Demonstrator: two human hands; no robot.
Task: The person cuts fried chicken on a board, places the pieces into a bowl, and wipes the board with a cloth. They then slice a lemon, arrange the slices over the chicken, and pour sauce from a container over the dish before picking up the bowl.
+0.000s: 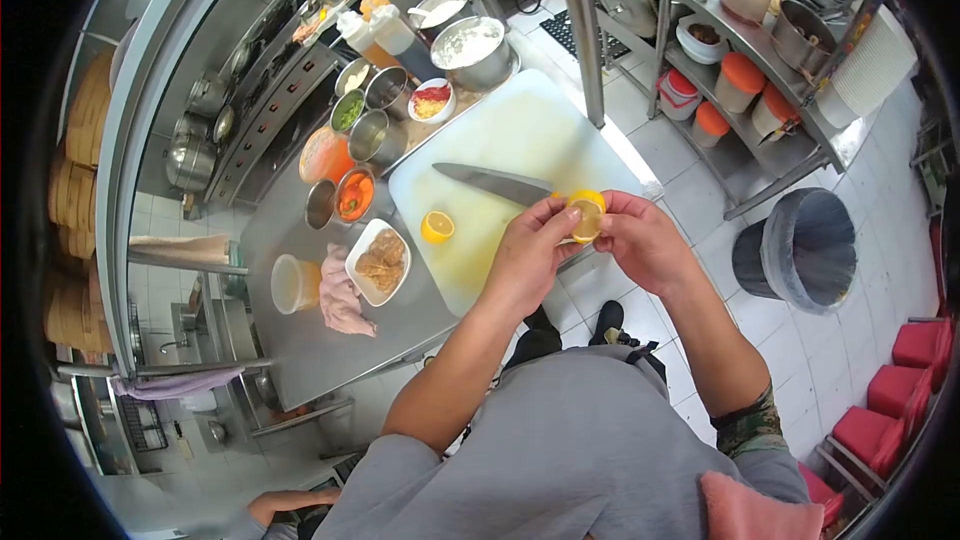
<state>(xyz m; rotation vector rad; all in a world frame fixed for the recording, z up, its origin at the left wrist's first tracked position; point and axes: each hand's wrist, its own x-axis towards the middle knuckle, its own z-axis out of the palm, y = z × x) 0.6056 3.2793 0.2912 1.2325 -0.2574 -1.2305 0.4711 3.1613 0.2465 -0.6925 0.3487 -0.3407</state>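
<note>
A cut lemon half [588,217] is held up over the near right edge of the white cutting board [490,130], its pale cut face showing. My left hand [532,248] pinches it from one side, thumb on the flesh. From the other side my right hand [645,242] grips it with thumb and fingers. A large kitchen knife [490,181] lies flat on the board, its handle end hidden behind my left hand. The other lemon half [437,227] rests cut side up on the board, left of the knife.
Left of the board stand a white dish of brown food [382,262], a pinkish cloth [343,300] and metal cups [376,137]. Bowls of white powder [468,45] sit behind. A lined bin [808,255] is at right. Another person's arm [290,503] shows lower left.
</note>
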